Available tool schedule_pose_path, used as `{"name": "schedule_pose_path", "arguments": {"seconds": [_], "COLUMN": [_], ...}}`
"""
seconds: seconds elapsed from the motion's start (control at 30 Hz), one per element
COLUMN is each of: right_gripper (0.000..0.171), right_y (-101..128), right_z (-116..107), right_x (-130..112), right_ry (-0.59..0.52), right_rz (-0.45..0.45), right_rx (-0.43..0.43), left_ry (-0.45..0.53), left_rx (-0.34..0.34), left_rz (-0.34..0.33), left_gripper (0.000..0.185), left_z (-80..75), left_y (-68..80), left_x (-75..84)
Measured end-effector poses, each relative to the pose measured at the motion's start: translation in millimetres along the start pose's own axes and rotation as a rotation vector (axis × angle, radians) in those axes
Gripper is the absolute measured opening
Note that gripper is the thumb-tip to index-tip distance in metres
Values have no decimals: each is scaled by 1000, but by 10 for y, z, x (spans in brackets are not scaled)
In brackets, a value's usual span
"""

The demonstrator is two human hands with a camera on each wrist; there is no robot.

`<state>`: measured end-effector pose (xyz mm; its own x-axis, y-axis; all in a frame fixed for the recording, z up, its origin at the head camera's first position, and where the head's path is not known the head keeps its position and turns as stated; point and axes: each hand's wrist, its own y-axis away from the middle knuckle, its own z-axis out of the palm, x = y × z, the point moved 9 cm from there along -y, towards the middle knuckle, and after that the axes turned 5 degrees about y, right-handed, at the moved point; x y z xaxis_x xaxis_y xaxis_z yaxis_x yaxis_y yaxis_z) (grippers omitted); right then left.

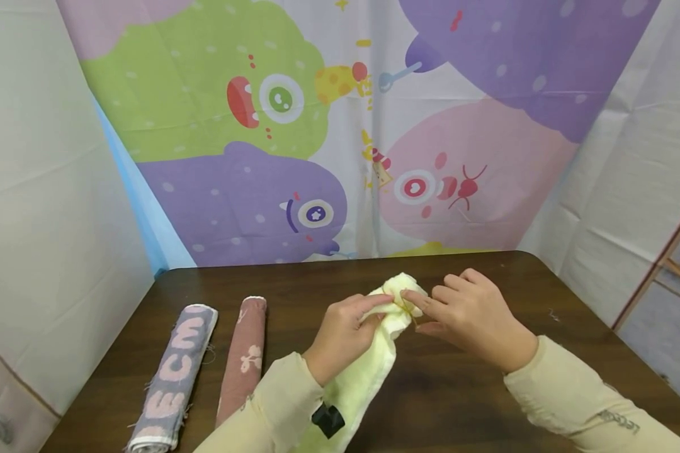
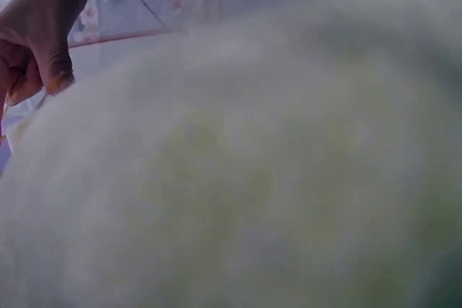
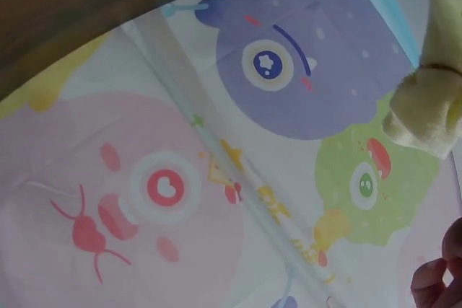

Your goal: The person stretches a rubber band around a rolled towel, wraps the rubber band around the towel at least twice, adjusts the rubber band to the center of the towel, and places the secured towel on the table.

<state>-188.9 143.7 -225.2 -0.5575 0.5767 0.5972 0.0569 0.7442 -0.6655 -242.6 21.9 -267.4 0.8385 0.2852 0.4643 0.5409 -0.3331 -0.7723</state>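
A rolled pale yellow towel [image 1: 374, 371] lies tilted over the dark table [image 1: 487, 390], its far end lifted. My left hand [image 1: 374, 308] grips the roll just below that end. My right hand [image 1: 418, 309] meets it from the right, with curled fingers pinching a thin yellowish rubber band [image 1: 406, 307] that rings the towel near its tip. In the right wrist view the banded towel end [image 3: 426, 110] shows at the upper right and fingertips [image 3: 437, 279] at the lower right. Blurred towel [image 2: 253, 178] fills the left wrist view, with fingers [image 2: 36, 34] at its top left.
Two more rolled towels lie on the table's left: a grey-purple one with pink letters [image 1: 172, 377] and a pink one [image 1: 243, 358]. A cartoon-monster cloth [image 1: 317, 157] hangs behind the table. A wooden frame [image 1: 663, 258] stands off the right edge.
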Motion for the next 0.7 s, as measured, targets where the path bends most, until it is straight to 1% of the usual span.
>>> {"name": "schedule_pose_path", "arguments": {"seconds": [0.13,0.2,0.3,0.47,0.57,0.7], "right_gripper": [69,67,67,65,63,61], "right_y": [-49,-72,-98,-129,-140,-152], "right_z": [12,24,71,173,216,230], "right_x": [11,19,36,53,45,33], "right_ry": [-49,-70,-107,-177,-197,-196], "right_rz": [11,18,41,75,82,81], "right_rx": [-12,-23,-65,-174,-218,-220], "left_ry": [-2,-1,-23,-120,-153,-153], "left_rx": [-62,-86,-114,-167,-191,-194], "left_rz": [-8,4,58,174,199,200], "left_gripper": [28,28,29,31,32,29], "left_z": [58,83,110,160,181,180], "left_y": [1,5,19,59,79,80], "left_x": [-7,-8,24,108,120,114]}}
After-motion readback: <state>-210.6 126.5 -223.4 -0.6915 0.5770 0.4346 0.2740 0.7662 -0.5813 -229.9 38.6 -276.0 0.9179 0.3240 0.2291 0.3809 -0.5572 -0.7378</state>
